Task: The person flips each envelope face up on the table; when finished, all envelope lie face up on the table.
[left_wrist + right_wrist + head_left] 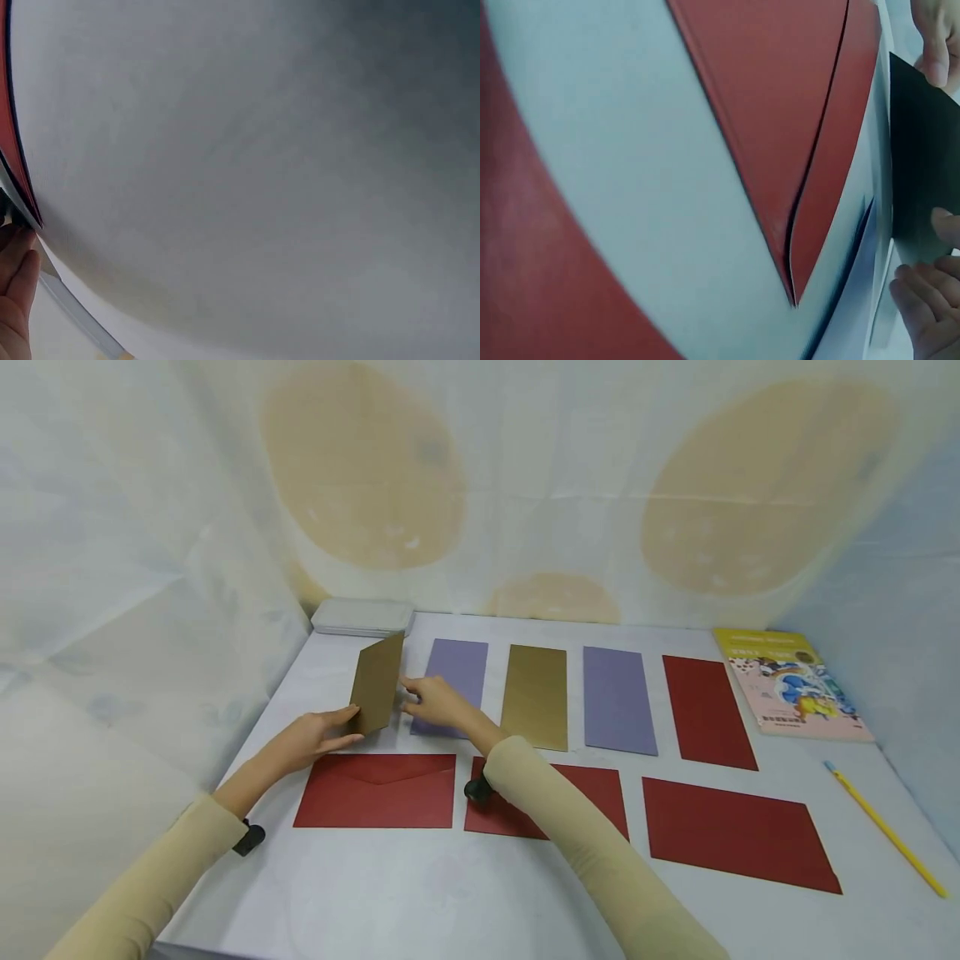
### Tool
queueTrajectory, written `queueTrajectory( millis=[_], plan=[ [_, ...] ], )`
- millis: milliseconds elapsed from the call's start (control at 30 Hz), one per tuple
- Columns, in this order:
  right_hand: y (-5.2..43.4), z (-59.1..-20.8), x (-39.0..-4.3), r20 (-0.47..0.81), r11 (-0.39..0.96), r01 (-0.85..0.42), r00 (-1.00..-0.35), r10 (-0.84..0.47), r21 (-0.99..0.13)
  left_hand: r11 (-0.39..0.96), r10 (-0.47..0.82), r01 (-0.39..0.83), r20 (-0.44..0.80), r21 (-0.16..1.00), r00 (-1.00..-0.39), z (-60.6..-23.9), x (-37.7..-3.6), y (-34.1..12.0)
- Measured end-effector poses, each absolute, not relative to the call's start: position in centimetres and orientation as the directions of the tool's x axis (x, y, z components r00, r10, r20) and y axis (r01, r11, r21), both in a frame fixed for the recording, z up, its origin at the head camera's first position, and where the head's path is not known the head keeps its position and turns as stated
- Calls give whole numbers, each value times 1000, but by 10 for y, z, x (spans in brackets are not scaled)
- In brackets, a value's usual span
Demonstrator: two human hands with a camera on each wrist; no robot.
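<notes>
At the tabletop's (390,893) ten o'clock corner, your left hand (311,739) and right hand (435,700) each pinch the gold card (377,685), grip clamped on opposite edges, apparently keeping it upright above the red envelope (378,792), beside the purple card (456,677).

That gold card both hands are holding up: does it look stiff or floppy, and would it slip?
Probably fairly stiff: the gold card stands on edge, flat and unbent, between the left hand and right hand. Likely light, since fingertips alone steady it. Its smooth surface suggests it might slip or tip over if one hand lets go.
</notes>
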State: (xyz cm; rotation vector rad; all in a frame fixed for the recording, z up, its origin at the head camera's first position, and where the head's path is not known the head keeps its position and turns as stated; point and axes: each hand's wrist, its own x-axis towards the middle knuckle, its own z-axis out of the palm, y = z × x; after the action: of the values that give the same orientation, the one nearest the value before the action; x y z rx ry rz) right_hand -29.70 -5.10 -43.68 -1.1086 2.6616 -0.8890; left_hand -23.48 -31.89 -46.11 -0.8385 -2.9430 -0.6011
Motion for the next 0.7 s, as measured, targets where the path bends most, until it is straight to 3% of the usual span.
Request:
queueTrajectory(
  millis=[433, 700],
  plan=[
    [-53, -437, -295, 246, 462, -606, -740, -626, -647, 799, 547, 554, 97, 234, -831, -457, -227, -306],
    [-46, -441, -294, 305, 390, -583, -758, -577, -712, 767, 566, 581, 140, 271, -812, -454, -226, -294]
  ],
)
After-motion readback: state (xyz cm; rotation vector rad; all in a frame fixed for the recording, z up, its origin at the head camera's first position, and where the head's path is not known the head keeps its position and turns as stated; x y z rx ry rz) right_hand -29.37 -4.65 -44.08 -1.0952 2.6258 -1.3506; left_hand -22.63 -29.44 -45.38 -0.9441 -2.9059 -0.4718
